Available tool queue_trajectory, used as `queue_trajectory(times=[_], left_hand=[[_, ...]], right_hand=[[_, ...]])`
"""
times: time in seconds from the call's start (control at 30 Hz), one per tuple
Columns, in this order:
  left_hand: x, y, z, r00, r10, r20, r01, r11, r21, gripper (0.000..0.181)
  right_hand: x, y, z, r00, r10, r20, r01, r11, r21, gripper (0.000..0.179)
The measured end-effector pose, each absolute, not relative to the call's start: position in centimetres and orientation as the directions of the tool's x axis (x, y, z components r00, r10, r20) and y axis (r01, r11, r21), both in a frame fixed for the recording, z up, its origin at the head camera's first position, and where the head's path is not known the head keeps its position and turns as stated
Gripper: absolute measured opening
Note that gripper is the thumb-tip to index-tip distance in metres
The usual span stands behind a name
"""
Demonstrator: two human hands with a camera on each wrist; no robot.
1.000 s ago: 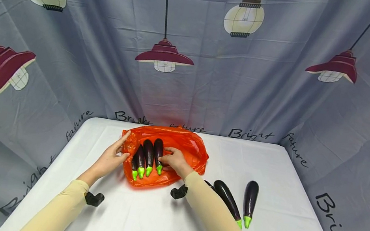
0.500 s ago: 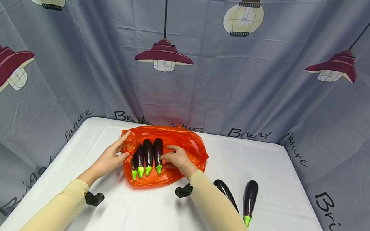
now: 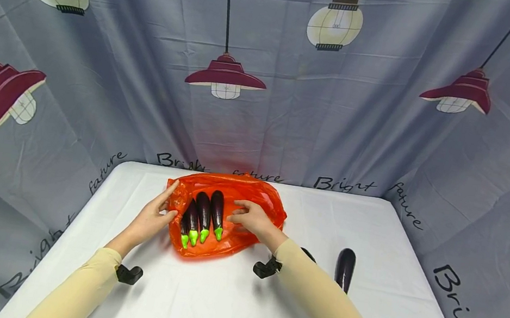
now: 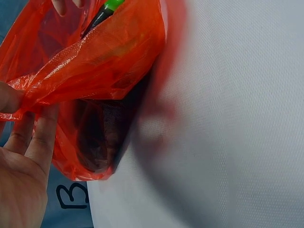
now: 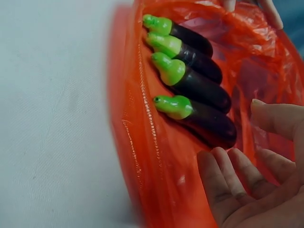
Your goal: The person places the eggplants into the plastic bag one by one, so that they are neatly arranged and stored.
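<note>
Right hand (image 3: 256, 218) is released, fingers loose and spread, inside the bag's (image 3: 234, 244) mouth at the centre of the head view; I cannot tell whether it touches the film. The left hand (image 3: 150, 222) pinches the rim at the mouth's left end, thumb and fingers on either side of the film.

Four eggplants (image 3: 204, 211) lie side by side in the left half of the mouth, caps toward the bottom of the frame. Two more lie on the table (image 3: 194, 304) right of centre: one (image 3: 344, 268) in plainer view, another (image 3: 309, 254) mostly behind the right sleeve (image 3: 331, 308).

I judge the step to be loading the bag. I would lift the right hand over the rim before swinging right, so it does not snag the film, and hold the left pinch steady, since thin film probably drags easily. The skins look slick, so I would grasp each eggplant mid-body.
</note>
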State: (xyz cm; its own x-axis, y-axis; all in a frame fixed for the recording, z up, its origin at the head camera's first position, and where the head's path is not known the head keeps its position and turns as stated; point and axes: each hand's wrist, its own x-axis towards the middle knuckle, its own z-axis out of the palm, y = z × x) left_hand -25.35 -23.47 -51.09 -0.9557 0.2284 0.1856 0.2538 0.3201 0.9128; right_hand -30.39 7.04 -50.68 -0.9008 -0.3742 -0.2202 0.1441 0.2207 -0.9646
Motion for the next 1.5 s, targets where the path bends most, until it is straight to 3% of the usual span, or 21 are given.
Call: queue_trajectory(times=[0.63, 0.97, 1.5], left_hand=[[-25.1, -23.6, -51.0, -0.951, 0.242, 0.191, 0.263, 0.310, 0.914, 0.082], [-25.1, -23.6, -51.1, -0.950, 0.241, 0.200, 0.269, 0.301, 0.915, 0.083], [-25.1, -23.5, -51.0, -0.951, 0.238, 0.198, 0.268, 0.309, 0.913, 0.081]], right_hand=[[-28.7, 9.7, -48.3, -0.901, -0.415, -0.125, 0.028, 0.233, -0.972, 0.065], [-27.7, 11.7, -47.1, -0.918, -0.386, -0.087, -0.040, 0.309, -0.950, 0.064], [-27.1, 17.7, -46.3, -0.944, -0.321, -0.082, -0.046, 0.374, -0.926, 0.069]])
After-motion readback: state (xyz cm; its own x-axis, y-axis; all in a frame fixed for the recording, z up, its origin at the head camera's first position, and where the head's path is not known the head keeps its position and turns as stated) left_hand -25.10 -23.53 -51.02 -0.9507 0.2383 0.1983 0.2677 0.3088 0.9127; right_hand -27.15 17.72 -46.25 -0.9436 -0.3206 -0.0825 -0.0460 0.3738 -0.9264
